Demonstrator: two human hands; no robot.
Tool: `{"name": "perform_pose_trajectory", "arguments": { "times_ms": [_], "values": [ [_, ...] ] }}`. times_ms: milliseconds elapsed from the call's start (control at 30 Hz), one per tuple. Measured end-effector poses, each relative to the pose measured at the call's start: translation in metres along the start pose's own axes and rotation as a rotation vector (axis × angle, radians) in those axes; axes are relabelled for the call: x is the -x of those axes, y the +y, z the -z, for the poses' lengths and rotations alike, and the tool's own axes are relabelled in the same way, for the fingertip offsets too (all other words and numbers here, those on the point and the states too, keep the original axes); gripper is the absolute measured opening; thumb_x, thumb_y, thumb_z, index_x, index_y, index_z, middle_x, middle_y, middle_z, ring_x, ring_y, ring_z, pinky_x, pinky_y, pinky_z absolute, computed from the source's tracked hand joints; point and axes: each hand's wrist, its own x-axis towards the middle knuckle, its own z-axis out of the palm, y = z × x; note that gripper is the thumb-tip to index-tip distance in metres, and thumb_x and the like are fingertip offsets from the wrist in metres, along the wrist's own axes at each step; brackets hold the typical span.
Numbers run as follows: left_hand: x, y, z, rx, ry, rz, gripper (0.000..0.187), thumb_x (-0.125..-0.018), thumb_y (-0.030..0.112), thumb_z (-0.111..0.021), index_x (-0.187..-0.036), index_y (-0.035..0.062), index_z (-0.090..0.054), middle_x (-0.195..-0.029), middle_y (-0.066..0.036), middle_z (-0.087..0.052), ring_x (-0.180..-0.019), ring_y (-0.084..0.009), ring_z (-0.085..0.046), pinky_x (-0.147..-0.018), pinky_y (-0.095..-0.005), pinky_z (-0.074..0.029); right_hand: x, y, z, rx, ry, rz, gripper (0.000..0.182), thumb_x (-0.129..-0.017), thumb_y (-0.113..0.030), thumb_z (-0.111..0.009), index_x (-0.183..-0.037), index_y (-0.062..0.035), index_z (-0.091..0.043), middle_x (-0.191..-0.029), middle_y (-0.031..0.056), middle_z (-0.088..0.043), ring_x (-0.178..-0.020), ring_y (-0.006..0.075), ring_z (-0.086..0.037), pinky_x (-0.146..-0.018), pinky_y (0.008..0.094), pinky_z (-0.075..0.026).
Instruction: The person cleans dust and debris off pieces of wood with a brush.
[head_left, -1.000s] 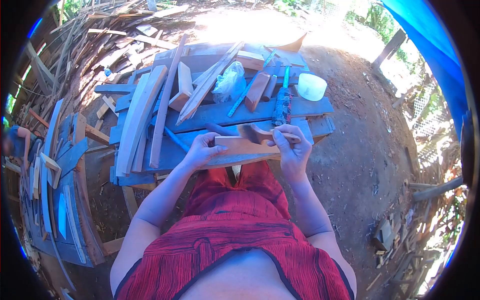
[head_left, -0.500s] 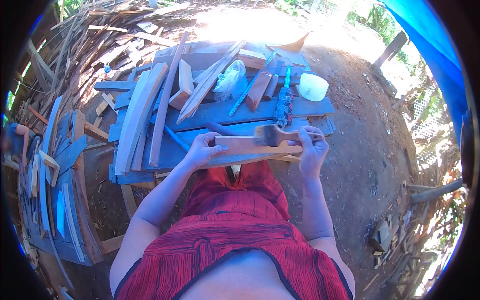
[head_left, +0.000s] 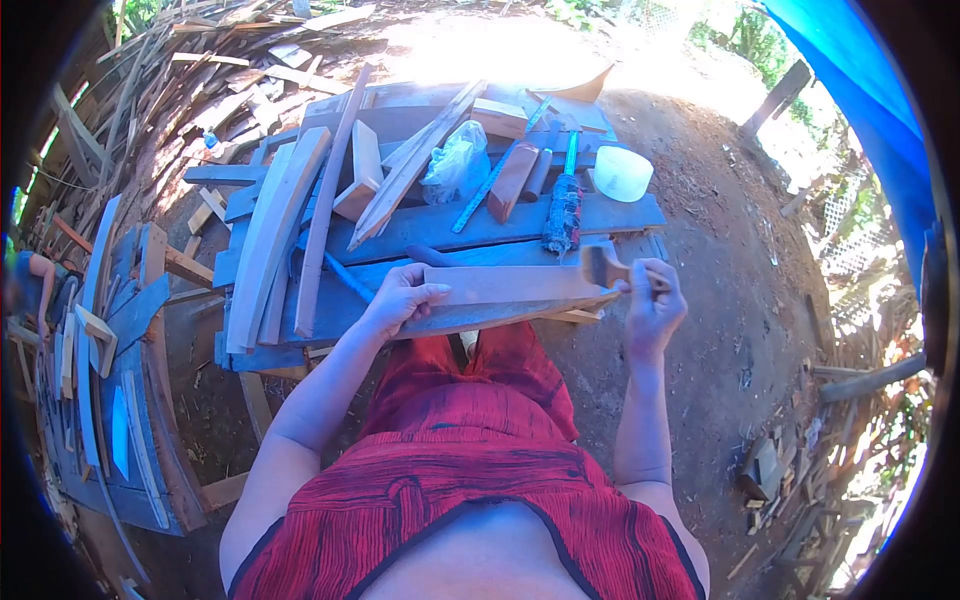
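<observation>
A flat wooden piece (head_left: 515,284) lies level over the front part of the workbench (head_left: 500,242). My left hand (head_left: 403,297) pinches its left end between thumb and fingers. In my right hand (head_left: 654,303) is the handle of a wide brush (head_left: 603,266), whose bristles are at the right end of the wooden piece. Just behind the brush lies a dark, rough-wrapped tool (head_left: 565,212). A dark rounded stick (head_left: 432,256) shows behind the piece near my left hand.
Long boards (head_left: 277,240), a clear plastic bag (head_left: 458,162), a brown block (head_left: 513,180) and a white container (head_left: 622,174) sit on the bench. Left stands another plank-covered bench (head_left: 150,400), with a person's arm (head_left: 46,285) beyond. Wood scraps lie around.
My right hand and the brush have moved right along the wooden piece, from its right-middle part to its right end. My left hand still holds the left end.
</observation>
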Motion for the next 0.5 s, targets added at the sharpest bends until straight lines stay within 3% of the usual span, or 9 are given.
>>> {"name": "perform_pose_trajectory", "arguments": {
  "times_ms": [133, 200, 333, 433, 500],
  "values": [
    [-0.005, -0.007, 0.007, 0.059, -0.02, 0.028, 0.016, -0.081, 0.02, -0.066, -0.086, 0.0068, -0.059, -0.068, 0.002, -0.057, -0.048, -0.0041, -0.05, -0.04, -0.0157, -0.037, 0.019, -0.007, -0.022, -0.005, -0.113, -0.026, 0.006, -0.087, -0.005, -0.059, -0.091, -0.0005, -0.06, -0.077, 0.005, -0.062, -0.068, 0.0095, -0.06, -0.062, 0.0223, -0.047],
    [-0.006, -0.005, 0.009, 0.095, -0.027, 0.048, 0.016, -0.084, 0.022, -0.063, -0.085, 0.0069, -0.059, -0.067, 0.001, -0.057, -0.047, -0.005, -0.051, -0.038, -0.0164, -0.037, 0.029, -0.006, -0.035, -0.005, -0.194, 0.078, 0.008, -0.086, -0.004, -0.06, -0.092, 0.0007, -0.059, -0.08, 0.0067, -0.062, -0.071, 0.0114, -0.06, -0.064, 0.0241, -0.047],
    [-0.005, -0.001, 0.009, 0.166, -0.007, 0.121, 0.027, -0.091, 0.032, -0.052, -0.084, 0.007, -0.058, -0.064, -0.002, -0.057, -0.045, -0.0089, -0.053, -0.036, -0.0197, -0.038, 0.048, -0.016, -0.06, -0.137, -0.269, 0.044, 0.009, -0.084, -0.004, -0.061, -0.091, 0.0019, -0.058, -0.082, 0.0082, -0.063, -0.075, 0.0128, -0.06, -0.064, 0.0247, -0.047],
    [-0.008, -0.005, 0.012, 0.177, -0.01, 0.148, 0.031, -0.093, 0.035, -0.048, -0.086, 0.0071, -0.057, -0.063, -0.004, -0.057, -0.046, -0.0111, -0.054, -0.036, -0.021, -0.038, 0.057, -0.03, -0.075, -0.249, -0.37, -0.046, 0.009, -0.085, -0.003, -0.06, -0.092, 0.0015, -0.058, -0.082, 0.0075, -0.062, -0.073, 0.0127, -0.061, -0.065, 0.0244, -0.048],
    [-0.008, -0.004, 0.014, 0.187, -0.01, 0.165, 0.03, -0.094, 0.035, -0.046, -0.088, 0.0071, -0.057, -0.062, -0.004, -0.057, -0.046, -0.0121, -0.055, -0.036, -0.0216, -0.039, 0.057, -0.042, -0.08, -0.541, -0.437, -0.232, 0.009, -0.087, -0.004, -0.058, -0.095, 0.0007, -0.058, -0.082, 0.0061, -0.061, -0.071, 0.0124, -0.062, -0.066, 0.024, -0.05]
  ]
}}
